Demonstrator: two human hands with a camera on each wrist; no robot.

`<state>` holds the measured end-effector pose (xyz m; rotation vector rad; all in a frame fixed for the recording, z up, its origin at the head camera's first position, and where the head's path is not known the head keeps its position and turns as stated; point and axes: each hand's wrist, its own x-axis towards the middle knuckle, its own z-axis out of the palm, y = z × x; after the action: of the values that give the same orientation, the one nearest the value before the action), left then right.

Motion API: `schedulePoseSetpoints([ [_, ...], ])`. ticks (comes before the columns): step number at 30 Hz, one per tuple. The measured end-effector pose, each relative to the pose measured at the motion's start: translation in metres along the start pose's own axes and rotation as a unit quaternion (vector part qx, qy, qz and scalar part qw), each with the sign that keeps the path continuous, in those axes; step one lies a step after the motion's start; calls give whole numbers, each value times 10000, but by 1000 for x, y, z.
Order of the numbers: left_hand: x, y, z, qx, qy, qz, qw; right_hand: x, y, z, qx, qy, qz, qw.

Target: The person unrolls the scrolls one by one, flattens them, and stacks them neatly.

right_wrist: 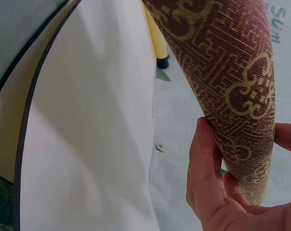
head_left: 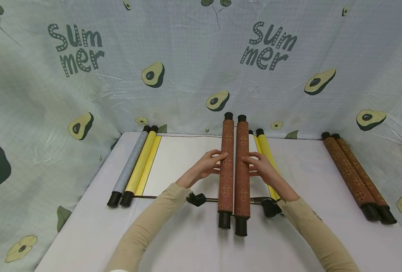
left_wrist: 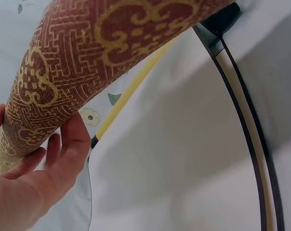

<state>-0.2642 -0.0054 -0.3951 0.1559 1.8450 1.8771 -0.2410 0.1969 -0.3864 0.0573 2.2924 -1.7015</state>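
Observation:
My left hand point(head_left: 206, 164) grips the left roll point(head_left: 226, 185) of a red-brown patterned scroll with black end knobs. The right hand point(head_left: 262, 167) grips its parallel right roll point(head_left: 242, 189), thumb on the near face and fingers behind. A narrow pale gap shows between the rolls, which stand in front of a spread-out white scroll point(head_left: 184, 162). In the left wrist view, fingers and thumb curl round the gold-patterned roll point(left_wrist: 63, 62). The right wrist view shows the same kind of grip on the other roll point(right_wrist: 232, 82).
Yellow rolls point(head_left: 141, 166) border the white scroll at left, with another yellow roll point(head_left: 266, 145) at right. A grey-blue roll point(head_left: 129, 166) lies at the far left. Two brown patterned rolls point(head_left: 352, 173) lie at the right of the white table point(head_left: 310, 162). Avocado-print cloth point(head_left: 187, 45) hangs behind.

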Motion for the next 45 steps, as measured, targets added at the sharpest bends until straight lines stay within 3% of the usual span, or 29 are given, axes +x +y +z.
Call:
schedulePoseSetpoints([
  [6, -1, 0, -1, 67, 62, 37, 10000, -2, 3, -4, 174, -147, -57, 9997],
  [13, -2, -3, -4, -92, 79, 299, 9995, -2, 7, -6, 430, -356, -180, 9983],
  [21, -5, -5, -6, 65, -105, 518, 9986, -1, 9, -5, 680, -291, -276, 9969],
  [31, -8, -4, -5, 255, -43, 553, 9981, -1, 10, 0, 1054, -330, -474, 9928],
  [37, -8, -4, -4, 133, -2, 473, 9988, -2, 11, 2, 887, -468, -640, 9929],
  [45, -7, -3, -5, 323, 91, 282, 9990, 0, 17, 4, 479, -275, -709, 9960],
])
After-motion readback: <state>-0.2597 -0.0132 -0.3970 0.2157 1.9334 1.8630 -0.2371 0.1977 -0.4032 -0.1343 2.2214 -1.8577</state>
